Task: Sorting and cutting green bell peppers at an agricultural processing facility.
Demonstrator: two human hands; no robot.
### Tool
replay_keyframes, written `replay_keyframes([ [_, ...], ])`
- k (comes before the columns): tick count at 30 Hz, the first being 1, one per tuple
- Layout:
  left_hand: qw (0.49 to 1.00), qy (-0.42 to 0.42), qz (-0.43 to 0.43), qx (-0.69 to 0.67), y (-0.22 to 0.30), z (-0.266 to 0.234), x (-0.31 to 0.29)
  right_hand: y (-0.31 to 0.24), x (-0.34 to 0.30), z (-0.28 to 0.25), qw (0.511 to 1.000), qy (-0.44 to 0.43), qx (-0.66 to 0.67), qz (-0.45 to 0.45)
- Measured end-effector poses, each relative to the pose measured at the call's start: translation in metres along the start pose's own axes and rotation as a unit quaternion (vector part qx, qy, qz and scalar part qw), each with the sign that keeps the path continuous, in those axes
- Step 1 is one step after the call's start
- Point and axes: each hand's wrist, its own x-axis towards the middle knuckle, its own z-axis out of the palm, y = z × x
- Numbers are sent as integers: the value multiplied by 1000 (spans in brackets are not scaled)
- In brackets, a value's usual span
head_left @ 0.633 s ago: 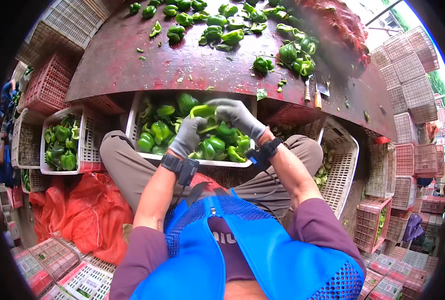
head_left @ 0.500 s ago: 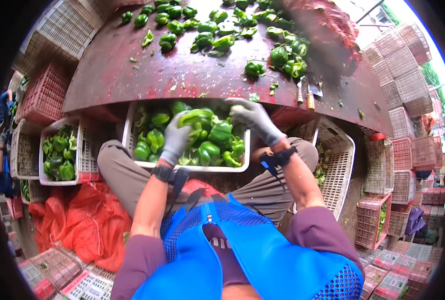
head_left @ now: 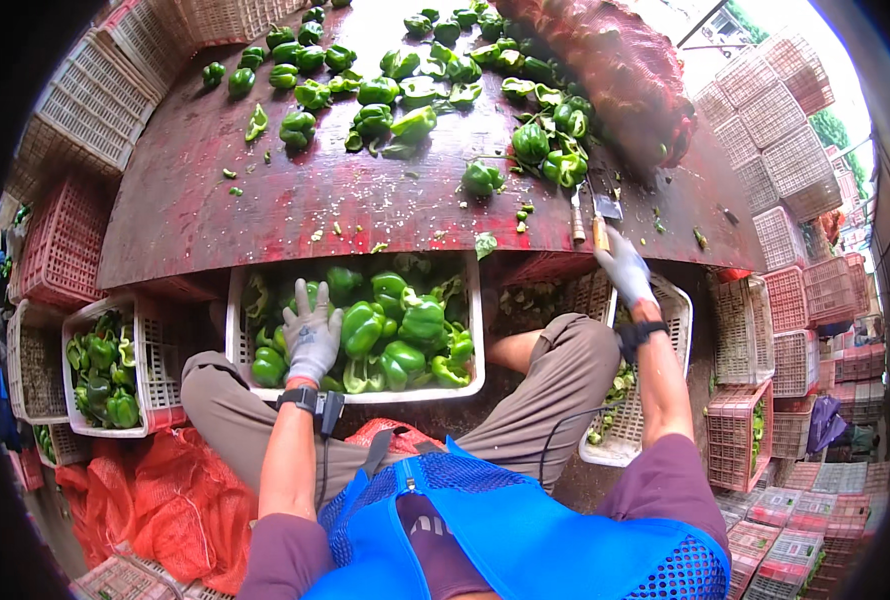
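Observation:
My left hand (head_left: pixel 312 335), in a pale grey glove, is open with fingers spread over green bell peppers (head_left: pixel 363 328) in a white plastic crate (head_left: pixel 415 393). The crate stands in front of me, partly under the table edge. At the table's near edge, my gloved right hand (head_left: pixel 627 268) has its fingers at the handle of a broad-bladed knife (head_left: pixel 601 232); the blade still rests on the tabletop. A second knife (head_left: pixel 577 222) with a slimmer blade lies just left of it.
More peppers (head_left: pixel 377 92) and scraps lie across the dark red table (head_left: pixel 295 215). A full red mesh sack (head_left: pixel 605 75) sits at its far right. Crates flank me: one with peppers (head_left: pixel 105 375) at left, another with scraps (head_left: pixel 677 330) at right. Red netting (head_left: pixel 180 500) lies at lower left.
My right hand has left the pepper crate and moved right to the knife handle. My left hand has let go of a pepper and spread its fingers. The view has shifted.

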Motion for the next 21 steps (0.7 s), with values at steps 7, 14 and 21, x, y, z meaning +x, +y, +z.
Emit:
replay_keyframes([
  [7,999,41,0,-12,2,-2,19,-239,167,80,991,-71,52,-99],
  [14,916,296,130,-237,41,-17,11,-242,99,128,948,-5,291,-130],
  [21,656,-281,-23,-701,213,39,-71,-176,-175,167,849,-79,522,0],
])
